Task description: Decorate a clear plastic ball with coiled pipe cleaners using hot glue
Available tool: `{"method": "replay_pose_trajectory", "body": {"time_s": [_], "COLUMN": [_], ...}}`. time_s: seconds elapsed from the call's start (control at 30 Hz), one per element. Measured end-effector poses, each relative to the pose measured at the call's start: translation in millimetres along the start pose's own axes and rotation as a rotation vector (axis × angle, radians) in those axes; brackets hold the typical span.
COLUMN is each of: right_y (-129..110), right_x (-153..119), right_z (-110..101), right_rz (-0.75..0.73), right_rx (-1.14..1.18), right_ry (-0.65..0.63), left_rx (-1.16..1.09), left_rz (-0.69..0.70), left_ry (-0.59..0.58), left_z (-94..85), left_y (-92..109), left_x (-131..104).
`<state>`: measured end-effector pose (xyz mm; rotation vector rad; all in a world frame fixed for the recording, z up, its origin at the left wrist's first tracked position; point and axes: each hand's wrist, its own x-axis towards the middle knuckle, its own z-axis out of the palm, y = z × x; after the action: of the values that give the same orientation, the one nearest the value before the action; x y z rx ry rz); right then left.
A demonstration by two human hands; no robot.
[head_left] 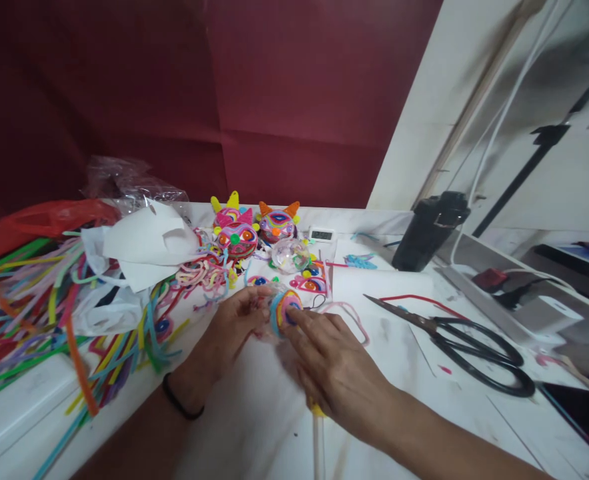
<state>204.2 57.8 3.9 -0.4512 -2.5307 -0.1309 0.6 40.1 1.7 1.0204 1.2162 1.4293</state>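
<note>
Between my two hands is a small round piece of coiled pipe cleaner (pixel 286 312) in blue, yellow, pink and dark blue, set against clear plastic. My left hand (pixel 227 327), with a black band at the wrist, pinches its left edge. On the right side, the fingers of my right hand (pixel 337 367) press together against its front. Beneath that palm a yellow-tipped clear rod (pixel 319 427) shows in part; whether the hand touches it I cannot tell. Just beyond lie a pink eye-shaped pipe-cleaner piece (pixel 308 285) and a clear plastic ball (pixel 290 256).
Finished animal-face balls (pixel 235 239) stand at the back beside a small digital timer (pixel 322 235). Loose pipe cleaners (pixel 119 353) and white paper (pixel 147 243) crowd the left. Large black-handled scissors (pixel 454 340) lie right, near a black bottle (pixel 430 230) and a phone (pixel 582 417).
</note>
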Motion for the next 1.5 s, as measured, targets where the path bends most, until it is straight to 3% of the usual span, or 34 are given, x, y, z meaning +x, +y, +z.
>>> {"method": "replay_pose_trajectory", "body": {"time_s": [0.53,0.93,1.13,1.33,1.5], "right_y": [-3,40,27,14,10], "right_x": [1,40,-1,-51,-57], "right_z": [-9,-25,-41,-34,-24], "right_rz": [0.024,0.097,0.144,0.229,0.218], "right_rx": [0.108,0.176,0.196,0.135,0.213], "right_ry": [0.030,0.041,-0.055,-0.393,-0.381], "left_rx": [0.015,-0.042,-0.018,0.024,0.035], "left_rz": [-0.016,0.045,0.071,0.067,0.055], "left_ry": [0.022,0.019,0.017,0.014,0.018], "left_z": [-1.0,2.5,2.2,5.4,4.2], "left_y": [-10,-11,-11,-5,-3], "left_x": [2,6,3,3,2]}}
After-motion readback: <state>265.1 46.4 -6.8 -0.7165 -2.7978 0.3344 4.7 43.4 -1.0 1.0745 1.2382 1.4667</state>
